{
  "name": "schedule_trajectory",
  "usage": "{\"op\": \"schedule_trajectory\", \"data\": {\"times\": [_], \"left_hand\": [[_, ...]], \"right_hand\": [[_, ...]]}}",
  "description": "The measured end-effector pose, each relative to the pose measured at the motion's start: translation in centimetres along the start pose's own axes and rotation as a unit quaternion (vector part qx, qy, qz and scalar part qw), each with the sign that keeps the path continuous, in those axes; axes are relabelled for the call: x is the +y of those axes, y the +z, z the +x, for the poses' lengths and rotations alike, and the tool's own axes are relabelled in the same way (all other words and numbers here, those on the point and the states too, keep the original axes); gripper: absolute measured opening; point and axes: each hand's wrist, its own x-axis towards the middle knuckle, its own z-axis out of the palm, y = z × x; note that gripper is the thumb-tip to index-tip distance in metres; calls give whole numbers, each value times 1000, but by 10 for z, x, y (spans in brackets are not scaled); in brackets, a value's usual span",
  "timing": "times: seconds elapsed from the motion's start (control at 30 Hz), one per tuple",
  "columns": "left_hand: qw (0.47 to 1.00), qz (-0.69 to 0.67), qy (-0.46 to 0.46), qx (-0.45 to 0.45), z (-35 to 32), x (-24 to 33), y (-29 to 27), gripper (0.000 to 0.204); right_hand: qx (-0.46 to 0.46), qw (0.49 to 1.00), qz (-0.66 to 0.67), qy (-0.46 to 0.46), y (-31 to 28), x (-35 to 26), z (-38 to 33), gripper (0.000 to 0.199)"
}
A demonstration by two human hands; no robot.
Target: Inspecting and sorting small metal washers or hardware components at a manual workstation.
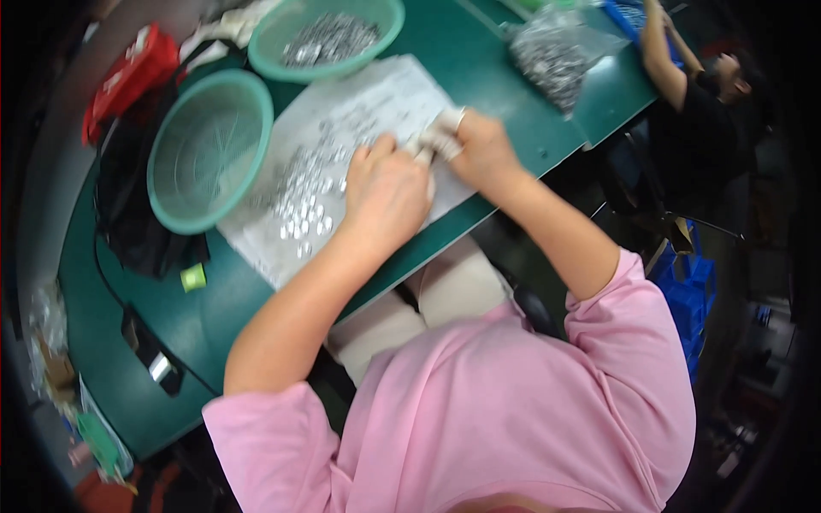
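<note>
Many small shiny metal pieces lie scattered over a white sheet on the green table. Above the sheet's right part my left hand is closed, with its fingers curled. Close against it, my right hand is bent inward with its fingers pinched together. White coverings wrap some of the fingertips where the two hands meet. Whatever lies between the fingers is hidden and slightly blurred.
A green mesh basket leans at the left; another green basket behind it holds metal pieces. A clear bag of metal parts lies far right. A black strap-like item is near left. Another person works beyond the right edge.
</note>
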Motion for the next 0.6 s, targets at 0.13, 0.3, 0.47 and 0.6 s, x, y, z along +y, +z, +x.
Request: {"op": "schedule_trajectory", "data": {"times": [0.13, 0.3, 0.47, 0.6], "left_hand": [[1000, -11, -9, -25, -4, 0, -2, 16], [998, -7, -20, -59, -4, 5, -9, 21], [998, 18, 14, -59, 0, 8, -12, 23], [998, 12, 18, -61, 2, 9, -17, 24]], "right_hand": [[9, 1000, 10, -20, 12, 3, -3, 14], [24, 1000, 20, 0, 14, 0, -7, 14], [15, 999, 44, 25, 11, -3, -6, 11], [8, 999, 45, 20, 15, -4, -4, 10]]}}
